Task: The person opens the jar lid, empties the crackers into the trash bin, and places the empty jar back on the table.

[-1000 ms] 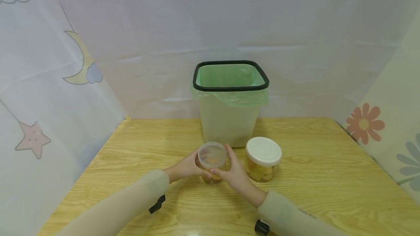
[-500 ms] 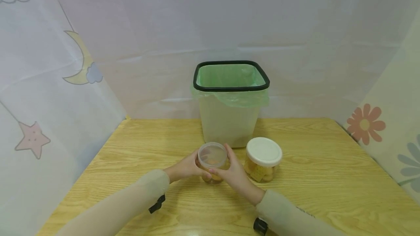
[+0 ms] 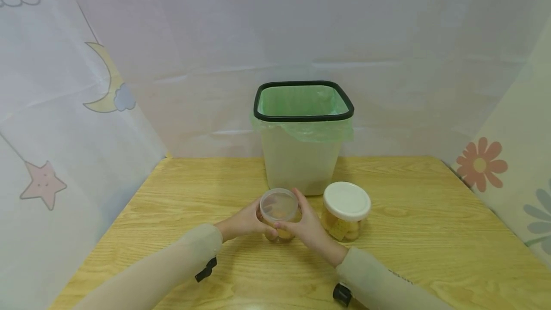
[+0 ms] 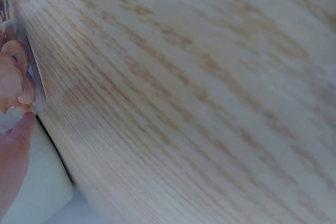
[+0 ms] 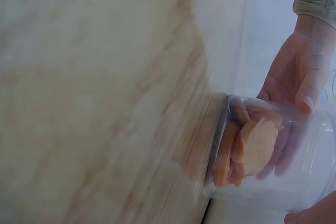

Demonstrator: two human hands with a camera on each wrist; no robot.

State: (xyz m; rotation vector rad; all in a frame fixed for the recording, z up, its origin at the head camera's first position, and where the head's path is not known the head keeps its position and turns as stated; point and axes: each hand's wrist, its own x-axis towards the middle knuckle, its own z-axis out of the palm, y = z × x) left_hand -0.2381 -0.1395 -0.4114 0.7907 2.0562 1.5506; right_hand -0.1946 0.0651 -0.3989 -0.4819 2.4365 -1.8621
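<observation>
A clear plastic jar [image 3: 279, 205] with a translucent lid stands on the wooden table in front of a bin. In the right wrist view, several orange-brown biscuits [image 5: 257, 148] fill its lower part. My left hand [image 3: 245, 220] grips the jar from the left, and my right hand [image 3: 309, 227] wraps it from the right. Both thumbs meet at its near side. The far fingers are partly hidden behind the jar. Seen from the right wrist, the left hand [image 5: 294, 72] curves round the wall, its fingers visible through the plastic.
A white bin [image 3: 301, 161] with a black rim and green liner stands directly behind the jar. To the right of my right hand is a second jar [image 3: 347, 201] with a white lid and yellowish pieces inside. Patterned sheets [image 3: 206, 61] surround the wooden table [image 3: 409, 214].
Both hands keep the same hold on the jar, with barely any movement. The whole view shifts a few pixels downward.
</observation>
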